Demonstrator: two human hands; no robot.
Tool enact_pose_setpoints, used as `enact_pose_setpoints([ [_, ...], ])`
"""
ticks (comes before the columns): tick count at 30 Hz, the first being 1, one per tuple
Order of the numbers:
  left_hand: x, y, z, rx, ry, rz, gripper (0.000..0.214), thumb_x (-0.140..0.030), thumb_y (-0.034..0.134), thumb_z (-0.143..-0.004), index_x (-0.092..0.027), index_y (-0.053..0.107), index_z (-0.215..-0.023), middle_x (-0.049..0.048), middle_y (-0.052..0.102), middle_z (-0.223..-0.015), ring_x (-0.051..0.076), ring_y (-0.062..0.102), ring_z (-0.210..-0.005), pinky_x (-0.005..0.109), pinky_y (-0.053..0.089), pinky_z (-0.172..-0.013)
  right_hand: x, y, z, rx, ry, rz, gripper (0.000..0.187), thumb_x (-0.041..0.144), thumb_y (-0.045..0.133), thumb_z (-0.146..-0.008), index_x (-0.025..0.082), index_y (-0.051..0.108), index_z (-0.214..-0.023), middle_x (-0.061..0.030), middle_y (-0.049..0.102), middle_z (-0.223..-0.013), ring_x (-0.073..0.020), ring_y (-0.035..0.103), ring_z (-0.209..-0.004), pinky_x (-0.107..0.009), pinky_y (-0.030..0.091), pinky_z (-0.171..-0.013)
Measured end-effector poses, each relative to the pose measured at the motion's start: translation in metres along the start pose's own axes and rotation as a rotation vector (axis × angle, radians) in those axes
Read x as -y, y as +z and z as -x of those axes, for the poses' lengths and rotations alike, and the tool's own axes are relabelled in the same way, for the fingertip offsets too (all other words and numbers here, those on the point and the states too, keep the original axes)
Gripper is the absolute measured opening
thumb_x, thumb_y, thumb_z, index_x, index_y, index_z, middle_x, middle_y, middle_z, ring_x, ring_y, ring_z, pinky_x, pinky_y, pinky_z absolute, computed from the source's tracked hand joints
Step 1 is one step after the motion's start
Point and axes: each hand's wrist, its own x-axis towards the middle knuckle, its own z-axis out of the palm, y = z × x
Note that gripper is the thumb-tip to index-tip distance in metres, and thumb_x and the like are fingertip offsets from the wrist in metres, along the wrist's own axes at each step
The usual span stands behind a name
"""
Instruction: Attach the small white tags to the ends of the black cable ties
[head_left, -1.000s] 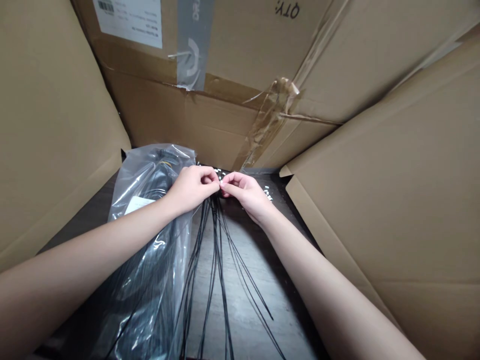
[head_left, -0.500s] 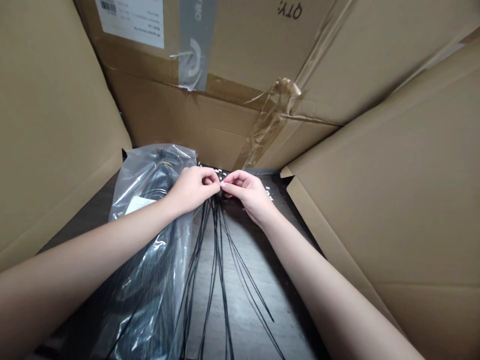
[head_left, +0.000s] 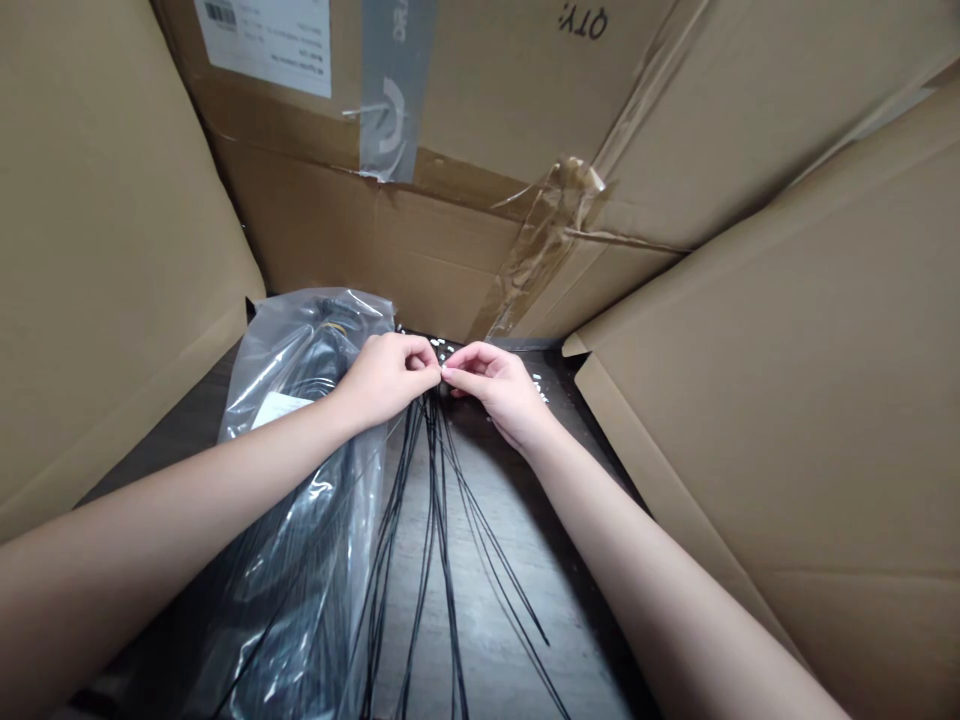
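My left hand [head_left: 386, 378] is closed in a pinch, thumb against forefinger. Its fingertips meet those of my right hand [head_left: 495, 385], which pinches too. What sits between the fingertips is too small and covered to make out. Several thin black wires [head_left: 448, 560] fan out toward me from just below the hands; their far ends are hidden behind the fingers. Small white pieces [head_left: 437, 344] lie scattered just beyond my fingertips, and more white pieces [head_left: 538, 386] lie right of my right wrist.
Under my left forearm, a clear plastic bag [head_left: 300, 560] holds more black wires and bears a white label [head_left: 279, 407]. Tall cardboard walls [head_left: 330, 225] stand at the back, left and right of the dark tabletop [head_left: 495, 600]. Loose brown tape [head_left: 551, 215] hangs on the back one.
Both hands stay pinched together in nearly the same place. A tiny whitish spot at the right fingertips shows less now. The view has shifted very slightly.
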Motion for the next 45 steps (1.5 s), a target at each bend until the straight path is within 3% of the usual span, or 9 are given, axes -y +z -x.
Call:
enact_pose_setpoints([
  [15,0.0005,-0.0005,-0.0011,0.030,0.010,-0.024,0.013,-0.020,0.061,-0.078,-0.014,0.071,-0.072,-0.0005,0.069,-0.067,0.013,0.060,-0.065,0.025,0.040,-0.067,-0.0004,-0.0010,-0.0016,-0.021,0.024,0.009,0.041,0.037,0.097,-0.048,0.016,0.069,-0.071,0.0001,0.068,-0.069,-0.0098,0.057,-0.061,-0.025,0.048,-0.058],
  [25,0.0016,0.0002,-0.0016,0.017,0.004,-0.020,0.016,-0.025,0.060,-0.078,-0.015,0.071,-0.072,0.0007,0.070,-0.069,0.014,0.061,-0.067,0.026,0.040,-0.067,0.0015,-0.0009,-0.0005,0.002,0.038,0.000,0.047,0.045,0.096,-0.048,0.016,0.068,-0.073,0.0000,0.067,-0.073,-0.0097,0.057,-0.065,-0.024,0.049,-0.058],
  [34,0.0022,-0.0007,-0.0003,0.005,0.009,-0.002,0.017,-0.027,0.060,-0.077,-0.015,0.071,-0.071,0.0005,0.069,-0.066,0.014,0.059,-0.065,0.026,0.040,-0.064,-0.0011,-0.0019,-0.0008,0.030,-0.013,0.055,0.041,0.042,0.094,-0.055,0.017,0.067,-0.073,-0.0002,0.066,-0.073,-0.0111,0.058,-0.066,-0.026,0.049,-0.060],
  [45,0.0019,0.0000,-0.0002,0.033,0.020,-0.024,0.016,-0.024,0.059,-0.078,-0.015,0.071,-0.071,0.0003,0.069,-0.067,0.014,0.059,-0.066,0.025,0.039,-0.065,0.0006,-0.0025,-0.0003,0.010,0.021,0.028,0.044,0.044,0.094,-0.052,0.017,0.067,-0.072,-0.0004,0.066,-0.073,-0.0112,0.057,-0.068,-0.025,0.049,-0.058],
])
